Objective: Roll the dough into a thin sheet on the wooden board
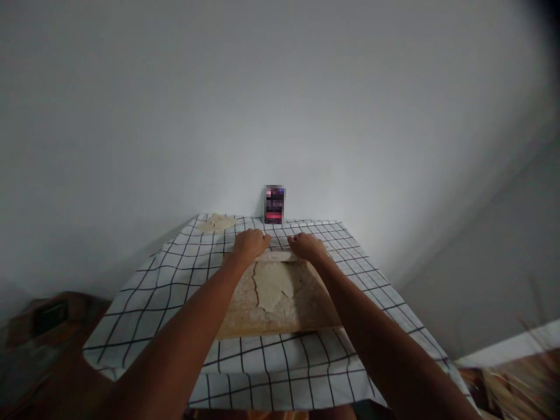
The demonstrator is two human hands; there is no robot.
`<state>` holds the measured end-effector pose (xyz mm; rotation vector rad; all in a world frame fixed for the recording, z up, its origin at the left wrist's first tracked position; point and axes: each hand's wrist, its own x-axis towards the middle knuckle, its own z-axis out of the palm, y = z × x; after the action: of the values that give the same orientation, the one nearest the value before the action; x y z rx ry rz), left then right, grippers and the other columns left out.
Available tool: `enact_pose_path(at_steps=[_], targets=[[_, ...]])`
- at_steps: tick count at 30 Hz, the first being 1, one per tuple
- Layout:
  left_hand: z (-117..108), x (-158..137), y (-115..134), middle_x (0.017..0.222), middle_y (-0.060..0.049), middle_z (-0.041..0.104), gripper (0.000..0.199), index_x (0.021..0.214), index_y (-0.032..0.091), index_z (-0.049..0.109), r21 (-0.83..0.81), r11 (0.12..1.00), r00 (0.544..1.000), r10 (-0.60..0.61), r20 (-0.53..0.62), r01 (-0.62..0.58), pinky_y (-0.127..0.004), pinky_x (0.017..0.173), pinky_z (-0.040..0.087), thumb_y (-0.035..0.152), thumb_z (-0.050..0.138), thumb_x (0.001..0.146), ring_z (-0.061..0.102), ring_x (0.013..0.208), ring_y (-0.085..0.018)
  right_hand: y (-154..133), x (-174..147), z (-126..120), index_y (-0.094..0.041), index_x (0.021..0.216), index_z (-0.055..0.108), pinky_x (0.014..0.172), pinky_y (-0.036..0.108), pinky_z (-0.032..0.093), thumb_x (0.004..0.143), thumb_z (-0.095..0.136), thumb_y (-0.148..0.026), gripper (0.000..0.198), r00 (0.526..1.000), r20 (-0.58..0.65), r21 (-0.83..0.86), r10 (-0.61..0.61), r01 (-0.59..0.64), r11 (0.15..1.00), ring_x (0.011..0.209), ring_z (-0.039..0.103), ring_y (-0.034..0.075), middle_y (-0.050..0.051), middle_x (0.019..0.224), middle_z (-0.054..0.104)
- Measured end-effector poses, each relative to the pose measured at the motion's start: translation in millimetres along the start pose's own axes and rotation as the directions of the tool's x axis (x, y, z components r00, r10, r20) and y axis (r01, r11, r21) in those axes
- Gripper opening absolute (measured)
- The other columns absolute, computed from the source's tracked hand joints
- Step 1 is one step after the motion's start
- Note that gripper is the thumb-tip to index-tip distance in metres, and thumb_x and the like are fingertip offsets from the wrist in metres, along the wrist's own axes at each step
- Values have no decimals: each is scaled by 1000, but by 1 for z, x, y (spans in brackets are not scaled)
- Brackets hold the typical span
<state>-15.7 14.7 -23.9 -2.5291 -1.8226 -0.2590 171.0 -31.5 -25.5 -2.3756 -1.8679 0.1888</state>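
Observation:
A pale rolling pin point(277, 256) lies crosswise over the far part of a floured wooden board point(240, 324). My left hand point(251, 243) is closed around its left end, and my right hand point(308, 245) grips the right end. Beneath and just this side of the pin, a thin, uneven sheet of dough point(272, 287) is spread on the board. Both forearms reach in from the bottom and cover parts of the board's sides.
A white cloth with black grid lines point(262, 385) covers the table. Another flat piece of dough point(217, 223) lies at the back left. A blurred upright device point(274, 205) leans against the wall behind. A box point(65, 315) stands on the floor at left.

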Motion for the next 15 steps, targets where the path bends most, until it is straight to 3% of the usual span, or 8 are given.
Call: enact_pose_path(at_steps=[5, 10, 15], targets=[[-4, -26, 1, 133, -20, 79, 49, 129, 16, 78, -51, 999, 998, -4, 55, 7, -45, 105, 58, 35, 38, 109, 74, 125, -32, 2, -37, 3, -20, 137, 72, 103, 44, 55, 115, 31, -41, 51, 997, -67, -41, -48, 45, 998, 130, 69, 32, 18, 141, 72], [-6, -70, 3, 150, -17, 70, 46, 146, 21, 68, -36, 999, 996, 26, -82, -29, -51, 114, 54, 31, 45, 108, 64, 140, -34, 5, -81, 8, -21, 135, 70, 103, 44, 54, 116, 30, -35, 46, 986, -134, -64, -103, 95, 993, 132, 66, 31, 16, 141, 72], [2, -106, -2, 150, -15, 72, 42, 141, 21, 71, 46, 983, 952, 184, -244, -178, -49, 115, 53, 28, 49, 107, 66, 137, -31, 9, -116, 17, -23, 126, 74, 105, 41, 53, 117, 34, -35, 43, 965, -186, -53, -186, 179, 982, 141, 60, 29, 12, 146, 71]])
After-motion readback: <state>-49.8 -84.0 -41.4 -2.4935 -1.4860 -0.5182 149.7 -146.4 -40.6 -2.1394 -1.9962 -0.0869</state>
